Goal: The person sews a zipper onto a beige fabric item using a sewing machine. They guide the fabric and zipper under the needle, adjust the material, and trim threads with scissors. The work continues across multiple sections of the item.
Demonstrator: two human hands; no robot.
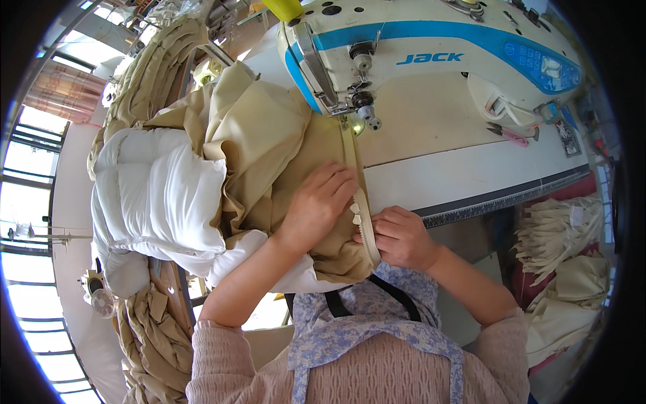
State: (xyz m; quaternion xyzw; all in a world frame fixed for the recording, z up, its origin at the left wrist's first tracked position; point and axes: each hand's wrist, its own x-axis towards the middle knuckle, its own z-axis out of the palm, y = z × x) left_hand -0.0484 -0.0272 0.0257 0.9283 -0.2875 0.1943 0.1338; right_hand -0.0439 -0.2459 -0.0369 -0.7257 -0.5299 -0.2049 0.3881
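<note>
A cream zipper runs along the edge of a tan fabric garment piece, from under the sewing machine's presser foot toward my body. My left hand lies over the fabric beside the zipper, its fingers bent together at the tape; the fingertips are partly hidden. Closer to me, my right hand is closed on the zipper from its right side, with the thumb and fingers pinching the edge. White quilted padding joins the tan fabric on the left and bunches under my left forearm.
The white and blue sewing machine spans the top of the table. Pink-handled thread snips lie on the right. A ruler strip follows the table's front edge. Tan pieces pile at far left; cream strips hang at right.
</note>
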